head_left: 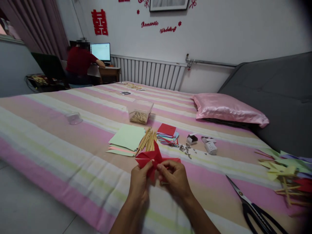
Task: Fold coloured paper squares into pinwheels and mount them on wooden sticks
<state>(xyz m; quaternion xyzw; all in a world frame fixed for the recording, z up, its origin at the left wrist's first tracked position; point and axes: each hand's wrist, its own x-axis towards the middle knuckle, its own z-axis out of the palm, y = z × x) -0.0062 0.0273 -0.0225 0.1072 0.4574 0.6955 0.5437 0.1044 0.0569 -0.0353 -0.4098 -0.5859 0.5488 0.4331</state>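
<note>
Red pinwheel (156,157) was nearer us than the sticks (147,141), fingers of our left hand (139,179) and right hand (175,178) clamped on it; we judged overpulling could tear it.

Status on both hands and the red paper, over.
Left hand pinching folded red paper. Right hand also on it, near centre. Scissors apart, off to the right.

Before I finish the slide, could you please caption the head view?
Left hand and right hand hold folded red paper over a striped bedspread, scissors at right.
</note>
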